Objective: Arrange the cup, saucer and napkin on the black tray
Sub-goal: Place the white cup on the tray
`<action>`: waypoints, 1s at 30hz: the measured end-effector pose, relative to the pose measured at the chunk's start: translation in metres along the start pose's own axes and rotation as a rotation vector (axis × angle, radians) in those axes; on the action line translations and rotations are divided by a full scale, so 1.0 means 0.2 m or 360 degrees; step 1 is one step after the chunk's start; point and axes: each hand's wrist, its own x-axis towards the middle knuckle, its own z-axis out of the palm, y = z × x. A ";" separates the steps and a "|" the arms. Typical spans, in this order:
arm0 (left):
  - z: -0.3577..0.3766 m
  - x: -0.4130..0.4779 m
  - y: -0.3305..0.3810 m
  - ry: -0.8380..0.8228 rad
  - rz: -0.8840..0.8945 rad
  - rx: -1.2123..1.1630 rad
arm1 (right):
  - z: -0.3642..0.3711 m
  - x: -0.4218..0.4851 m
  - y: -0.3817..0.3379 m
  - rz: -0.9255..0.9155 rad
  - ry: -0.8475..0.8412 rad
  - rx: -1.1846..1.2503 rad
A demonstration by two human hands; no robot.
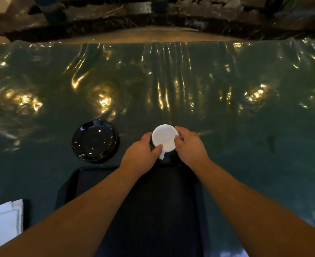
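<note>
A white cup (pixel 164 136) with its handle pointing toward me stands just beyond the far edge of the black tray (pixel 75 180). My left hand (pixel 141 154) wraps its left side, thumb by the handle. My right hand (pixel 188 145) grips its right side. Something dark lies under the cup, mostly hidden by my hands. A stack of glossy black saucers (pixel 95 140) sits to the left of the cup on the table. White folded napkins (pixel 3 221) lie at the lower left, beside the tray.
The table is covered with a dark green cloth under shiny wrinkled plastic (pixel 227 108) that reflects lights. Beyond its far edge stand dark rocks (pixel 97 17) and a strip of floor.
</note>
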 end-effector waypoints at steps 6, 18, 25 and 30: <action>0.01 0.00 0.03 -0.0009 -0.0075 -0.0206 | 0.02 0.01 -0.04 0.0226 0.0048 0.0263; -0.05 -0.32 0.01 -0.0072 -0.0170 -0.0395 | 0.00 -0.37 -0.04 0.0238 0.0092 0.0265; 0.02 -0.50 -0.10 -0.0192 -0.0285 -0.0589 | 0.11 -0.56 0.03 0.0205 0.0086 0.0112; 0.07 -0.56 -0.16 -0.0265 -0.0338 -0.0679 | 0.15 -0.61 0.04 0.0142 0.0059 -0.0027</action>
